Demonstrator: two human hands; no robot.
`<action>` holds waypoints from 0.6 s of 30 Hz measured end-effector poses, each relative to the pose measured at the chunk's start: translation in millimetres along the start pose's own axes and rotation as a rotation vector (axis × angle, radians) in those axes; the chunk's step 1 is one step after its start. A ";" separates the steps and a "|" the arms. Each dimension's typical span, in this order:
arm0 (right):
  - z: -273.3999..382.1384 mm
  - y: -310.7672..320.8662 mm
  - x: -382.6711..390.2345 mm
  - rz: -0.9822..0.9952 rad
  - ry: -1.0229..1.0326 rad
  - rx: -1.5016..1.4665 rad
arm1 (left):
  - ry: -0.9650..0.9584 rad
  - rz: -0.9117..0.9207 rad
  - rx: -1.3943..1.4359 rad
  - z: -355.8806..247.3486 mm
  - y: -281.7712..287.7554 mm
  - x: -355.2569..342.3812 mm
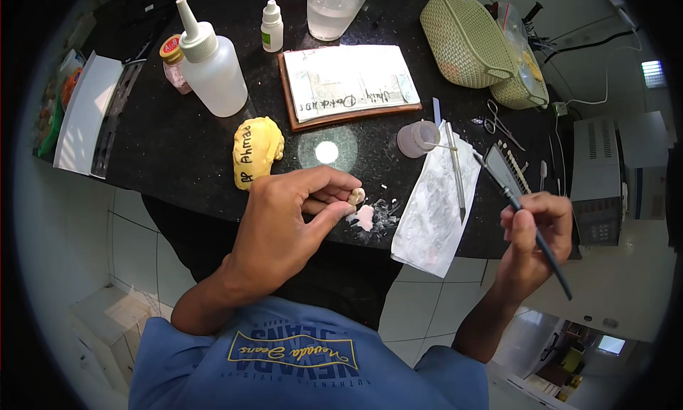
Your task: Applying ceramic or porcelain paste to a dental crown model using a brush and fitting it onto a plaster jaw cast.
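Observation:
Between thumb and fingertips, my left hand (288, 214) pinches a small cream-coloured piece shaped like a tooth crown (357, 196). Just beneath it, a patch of pink powder (365, 218) and white dust lies on the black tabletop. My right hand (533, 232) holds a thin dark brush (553, 264) like a pen, its tip pointing up and left. That tip is above the table, right of a folded white paper towel (430, 229). A metal spatula (457, 179) rests on the towel. Near its top stands a small translucent cup (415, 140) with a thin stick across it.
A yellow plaster cast (256, 150) sits beyond my left hand. Farther back are a squeeze bottle (217, 76), a jar (176, 68), a dropper bottle (272, 33), a brown-edged pad (348, 83) and a water cup (334, 12). Baskets (462, 40), scissors (492, 117) and a tooth shade guide (509, 168) lie right.

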State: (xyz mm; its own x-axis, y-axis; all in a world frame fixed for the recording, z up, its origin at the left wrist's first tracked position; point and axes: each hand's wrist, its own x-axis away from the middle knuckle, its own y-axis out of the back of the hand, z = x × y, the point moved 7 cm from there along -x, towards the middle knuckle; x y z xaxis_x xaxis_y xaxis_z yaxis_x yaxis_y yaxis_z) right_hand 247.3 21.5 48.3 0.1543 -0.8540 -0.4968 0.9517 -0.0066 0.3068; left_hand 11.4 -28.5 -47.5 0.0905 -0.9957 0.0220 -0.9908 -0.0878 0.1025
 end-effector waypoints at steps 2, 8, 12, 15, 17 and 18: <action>-30.2 3.9 38.3 -0.025 -0.088 0.148 | 0.023 0.002 -0.023 0.8 -5.5 -2.7; -39.3 7.6 72.0 0.016 0.083 0.321 | 0.039 -0.043 -0.068 3.4 -11.6 -3.6; -23.3 -6.7 80.7 -0.071 0.116 0.130 | 0.034 -0.097 -0.051 4.6 -13.5 -1.4; -13.8 -41.2 72.1 0.210 0.207 0.089 | 0.095 -0.101 -0.018 5.3 -12.6 -0.5; -12.8 -56.7 72.6 0.283 0.224 0.076 | 0.118 -0.105 -0.006 5.1 -12.2 -0.4; -15.8 -57.5 74.8 0.197 0.206 0.023 | 0.137 -0.098 0.010 6.5 -12.3 -0.5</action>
State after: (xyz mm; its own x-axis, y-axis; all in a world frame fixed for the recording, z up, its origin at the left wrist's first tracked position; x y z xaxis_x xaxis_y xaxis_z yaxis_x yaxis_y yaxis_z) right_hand 208.3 -33.8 -19.3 0.3890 -0.7161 -0.5795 0.8919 0.1352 0.4315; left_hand 22.8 -27.1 -55.3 0.1988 -0.9688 0.1480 -0.9775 -0.1851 0.1014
